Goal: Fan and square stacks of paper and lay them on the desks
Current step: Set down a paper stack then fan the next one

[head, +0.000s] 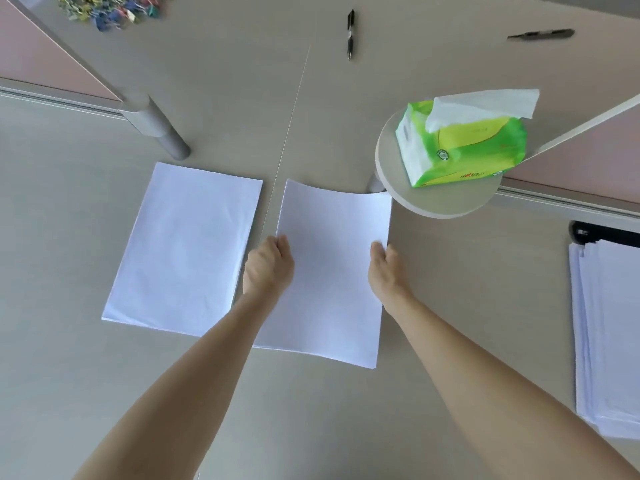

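Observation:
A squared white paper stack (183, 247) lies flat on the grey desk (69, 341) at the left. Beside it, a second white stack (332, 271) is in the middle, its far edge bowed upward. My left hand (268, 266) grips this stack's left long edge, fingers curled under it. My right hand (386, 266) grips the right long edge the same way. A loose, uneven pile of white sheets (606, 341) lies at the right edge of the view.
A green tissue pack (464, 143) sits on a round shelf (440, 206) above the desk, close to the held stack's far right corner. A partition post (162, 129), a black pen (350, 34), a dark tool (540, 33) and a heap of binder clips (110, 8) lie farther back.

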A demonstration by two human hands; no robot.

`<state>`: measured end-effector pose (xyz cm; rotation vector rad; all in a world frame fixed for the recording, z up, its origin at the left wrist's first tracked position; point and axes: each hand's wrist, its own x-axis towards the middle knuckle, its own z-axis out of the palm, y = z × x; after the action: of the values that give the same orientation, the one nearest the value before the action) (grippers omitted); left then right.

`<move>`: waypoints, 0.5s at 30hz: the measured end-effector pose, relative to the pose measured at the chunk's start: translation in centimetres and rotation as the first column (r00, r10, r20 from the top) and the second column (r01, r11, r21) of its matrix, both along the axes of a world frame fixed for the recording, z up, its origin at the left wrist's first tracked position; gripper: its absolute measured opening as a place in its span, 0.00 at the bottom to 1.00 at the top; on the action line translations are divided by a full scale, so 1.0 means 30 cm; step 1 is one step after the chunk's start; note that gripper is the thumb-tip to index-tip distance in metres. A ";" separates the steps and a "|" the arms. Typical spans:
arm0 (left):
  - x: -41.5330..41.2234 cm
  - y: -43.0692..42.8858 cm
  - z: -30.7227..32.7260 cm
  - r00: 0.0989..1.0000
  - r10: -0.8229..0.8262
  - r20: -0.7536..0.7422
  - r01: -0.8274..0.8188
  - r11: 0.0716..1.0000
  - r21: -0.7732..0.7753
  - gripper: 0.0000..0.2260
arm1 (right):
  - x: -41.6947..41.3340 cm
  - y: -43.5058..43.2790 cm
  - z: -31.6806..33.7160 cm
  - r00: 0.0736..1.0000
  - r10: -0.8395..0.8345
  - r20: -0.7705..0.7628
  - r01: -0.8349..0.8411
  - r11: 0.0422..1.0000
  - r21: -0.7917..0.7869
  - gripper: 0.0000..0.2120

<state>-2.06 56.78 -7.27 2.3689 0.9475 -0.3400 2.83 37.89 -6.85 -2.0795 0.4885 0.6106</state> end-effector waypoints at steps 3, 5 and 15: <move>-0.008 -0.019 0.013 1.000 0.015 -0.008 -0.015 0.999 0.046 0.19 | 0.012 -0.008 0.001 0.998 0.049 -0.037 -0.052 0.995 -0.087 0.18; -0.017 -0.038 0.034 1.000 0.005 0.013 -0.006 0.998 0.058 0.22 | 0.006 -0.015 0.011 0.993 0.105 -0.048 -0.112 0.978 -0.179 0.18; -0.020 -0.032 0.093 0.983 0.142 -0.113 -0.153 0.983 -0.099 0.26 | -0.029 -0.043 0.039 0.977 0.173 -0.127 -0.199 0.953 -0.228 0.24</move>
<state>-2.65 55.83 -4.49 2.1870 1.1189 -0.4498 1.96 36.61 -5.68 -2.3504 0.4463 0.8090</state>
